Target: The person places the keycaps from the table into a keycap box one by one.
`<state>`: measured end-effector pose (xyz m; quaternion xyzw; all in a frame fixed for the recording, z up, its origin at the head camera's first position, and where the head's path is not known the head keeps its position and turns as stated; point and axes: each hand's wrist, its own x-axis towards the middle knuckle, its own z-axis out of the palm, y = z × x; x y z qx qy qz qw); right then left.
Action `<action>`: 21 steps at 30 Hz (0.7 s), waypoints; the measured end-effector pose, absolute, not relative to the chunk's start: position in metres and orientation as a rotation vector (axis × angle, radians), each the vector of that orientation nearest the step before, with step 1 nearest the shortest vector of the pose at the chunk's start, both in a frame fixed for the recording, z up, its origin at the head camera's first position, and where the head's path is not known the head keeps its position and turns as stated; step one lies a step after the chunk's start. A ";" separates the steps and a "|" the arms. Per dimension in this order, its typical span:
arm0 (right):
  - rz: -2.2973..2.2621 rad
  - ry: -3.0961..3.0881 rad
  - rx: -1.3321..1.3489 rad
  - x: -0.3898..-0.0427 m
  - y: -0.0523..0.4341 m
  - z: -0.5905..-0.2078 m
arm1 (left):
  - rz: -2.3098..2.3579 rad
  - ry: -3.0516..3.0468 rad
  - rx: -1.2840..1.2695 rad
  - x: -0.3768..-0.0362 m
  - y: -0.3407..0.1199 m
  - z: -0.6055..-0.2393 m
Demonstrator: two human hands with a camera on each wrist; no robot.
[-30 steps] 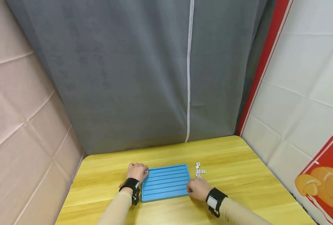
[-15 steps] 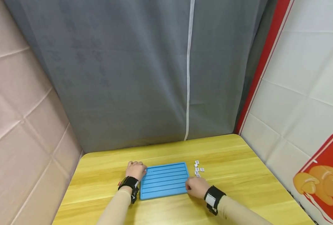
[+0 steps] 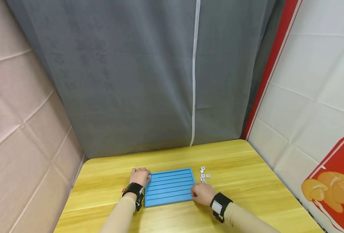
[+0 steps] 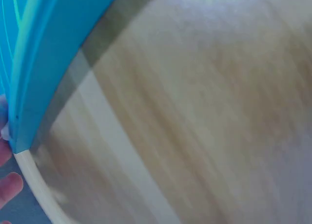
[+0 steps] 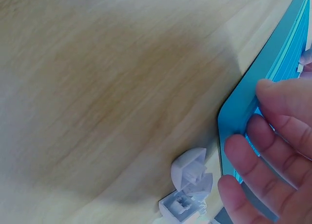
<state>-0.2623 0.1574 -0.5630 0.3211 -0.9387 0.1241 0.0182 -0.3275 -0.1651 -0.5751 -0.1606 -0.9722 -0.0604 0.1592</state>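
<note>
As seen from the head camera, a blue grooved board [image 3: 169,186] is flanked on the tabletop [image 3: 247,181] by the left hand [image 3: 140,176] and right hand [image 3: 201,193], its long axis running between them; white keycaps [image 3: 204,174] lie just beyond the right. At the left wrist, that hand's grip cannot be told. At the right wrist, relaxed fingers [image 5: 263,151] rest on the board's edge.

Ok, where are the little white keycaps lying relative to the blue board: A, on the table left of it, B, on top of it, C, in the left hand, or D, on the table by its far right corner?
D: the white keycaps lie on the table, just beyond the blue board's far right corner.
</note>
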 end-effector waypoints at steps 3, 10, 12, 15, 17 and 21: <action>0.371 -2.908 1.017 -0.264 0.158 -0.565 | -0.202 -2.763 -0.480 -0.323 -0.163 -0.571; 0.365 -2.892 0.998 -0.265 0.160 -0.561 | -0.249 -2.808 -0.579 -0.303 -0.151 -0.549; 0.355 -2.886 0.995 -0.264 0.161 -0.560 | -0.247 -2.818 -0.623 -0.292 -0.150 -0.547; 0.356 -2.879 1.004 -0.262 0.162 -0.558 | -0.243 -2.812 -0.693 -0.276 -0.151 -0.548; 0.375 -2.879 1.005 -0.261 0.163 -0.559 | -0.238 -2.793 -0.736 -0.265 -0.154 -0.551; 0.409 -2.882 0.995 -0.261 0.164 -0.560 | -0.211 -2.761 -0.803 -0.248 -0.157 -0.557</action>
